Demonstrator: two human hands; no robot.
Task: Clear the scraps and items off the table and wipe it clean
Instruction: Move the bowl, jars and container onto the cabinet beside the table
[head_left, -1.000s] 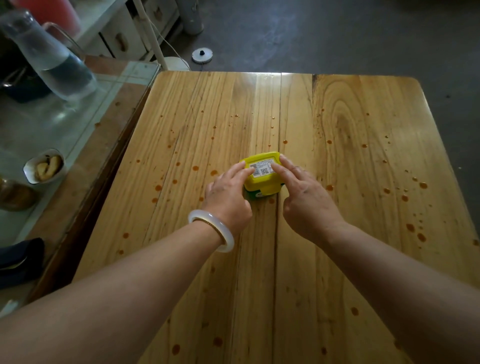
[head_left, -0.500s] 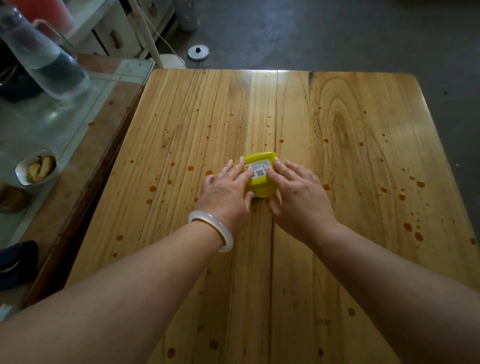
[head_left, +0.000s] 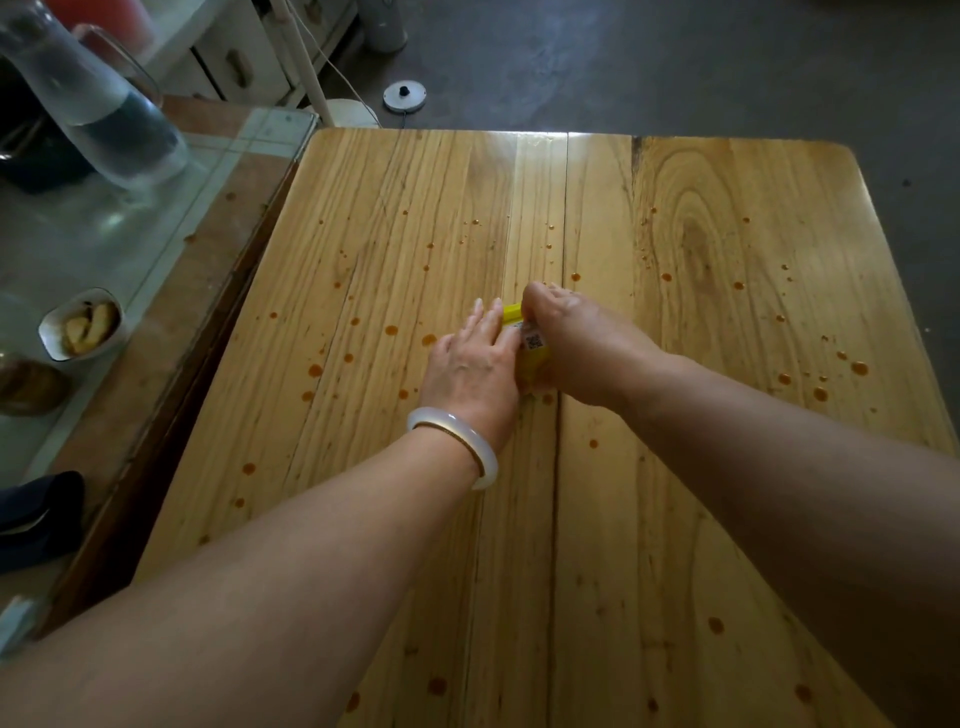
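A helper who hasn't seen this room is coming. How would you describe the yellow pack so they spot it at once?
Find the big wooden table spattered with orange-brown drops. Near its middle, the yellow pack sits between the left hand and the right hand. It is the only bright yellow thing there, with a white QR-code label.

The left hand (head_left: 475, 364) and right hand (head_left: 582, 348) cover most of the yellow box (head_left: 536, 360); its label print is too small to read. The jug (head_left: 88, 98) is cut off by the top edge.
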